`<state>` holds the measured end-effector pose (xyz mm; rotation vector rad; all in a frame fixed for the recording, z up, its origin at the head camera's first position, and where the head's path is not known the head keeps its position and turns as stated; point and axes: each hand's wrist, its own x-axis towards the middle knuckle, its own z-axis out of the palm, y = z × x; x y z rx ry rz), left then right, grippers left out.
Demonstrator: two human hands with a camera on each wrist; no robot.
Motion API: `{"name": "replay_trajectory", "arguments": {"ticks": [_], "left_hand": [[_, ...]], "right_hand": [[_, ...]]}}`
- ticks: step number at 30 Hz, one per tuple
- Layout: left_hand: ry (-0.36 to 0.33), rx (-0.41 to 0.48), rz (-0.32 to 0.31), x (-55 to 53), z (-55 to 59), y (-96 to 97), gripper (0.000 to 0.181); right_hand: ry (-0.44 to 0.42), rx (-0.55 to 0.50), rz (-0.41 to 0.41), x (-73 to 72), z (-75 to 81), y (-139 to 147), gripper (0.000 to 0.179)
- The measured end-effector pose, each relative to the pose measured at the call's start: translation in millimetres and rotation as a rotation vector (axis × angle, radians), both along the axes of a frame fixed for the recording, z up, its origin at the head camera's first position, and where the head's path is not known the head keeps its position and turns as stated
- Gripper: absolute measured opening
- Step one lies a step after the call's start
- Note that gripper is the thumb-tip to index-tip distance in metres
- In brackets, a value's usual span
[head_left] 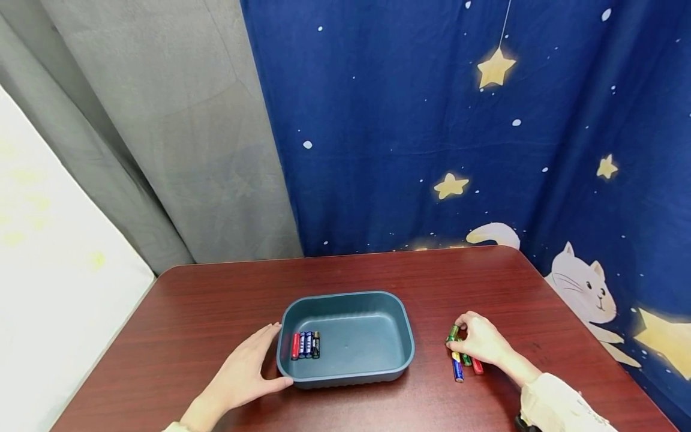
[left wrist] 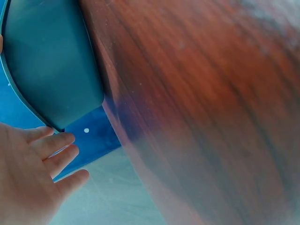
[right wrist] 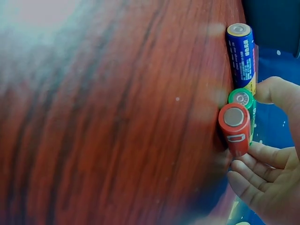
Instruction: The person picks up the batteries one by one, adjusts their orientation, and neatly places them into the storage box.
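Observation:
My left hand (head_left: 242,371) touches the left side of a blue-green plastic bin (head_left: 372,377), fingers straight along its rim and thumb at its front corner. Inside the bin, at its left end, lie a red battery (head_left: 295,346), two blue batteries and a black one (head_left: 316,345), side by side. To the right of the bin, my right hand (head_left: 482,341) pinches a green battery (head_left: 453,332) between thumb and forefinger. Beneath and beside that hand lie a blue-and-yellow battery (head_left: 457,368), another green battery (right wrist: 241,97) and a red battery (right wrist: 235,123), partly hidden by it in the head view.
The bin stands on a reddish-brown wooden table (head_left: 227,300) with rounded far corners. Behind the table hang a grey curtain (head_left: 205,150) and a blue curtain (head_left: 378,120) with stars and a cat. A white surface (head_left: 54,270) borders the left side.

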<state>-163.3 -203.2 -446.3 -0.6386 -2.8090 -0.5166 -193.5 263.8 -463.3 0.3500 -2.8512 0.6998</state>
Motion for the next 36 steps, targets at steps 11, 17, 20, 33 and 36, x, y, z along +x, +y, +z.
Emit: {"name": "replay_trajectory", "arguments": {"ticks": [11, 17, 20, 33, 36], "left_hand": [[-0.011, 0.003, 0.008, 0.6, 0.5, 0.7, 0.095], [-0.003, -0.001, 0.005, -0.2, -0.2, 0.2, 0.095], [-0.006, -0.004, 0.006, -0.1, -0.5, -0.2, 0.095], [0.031, 0.009, -0.015, 0.4, -0.9, 0.3, 0.095], [0.031, 0.010, -0.014, 0.2, -1.2, 0.2, 0.095]], "right_hand": [[0.044, -0.037, 0.023, -4.8, 4.3, -1, 0.035], [0.079, -0.085, 0.037, -8.2, 15.0, -4, 0.034], [0.094, -0.116, 0.060, -9.2, 21.4, -7, 0.034], [0.183, -0.174, 0.202, -18.8, 46.4, -27, 0.037], [0.164, -0.191, 0.226, -20.3, 53.0, -35, 0.038]]}}
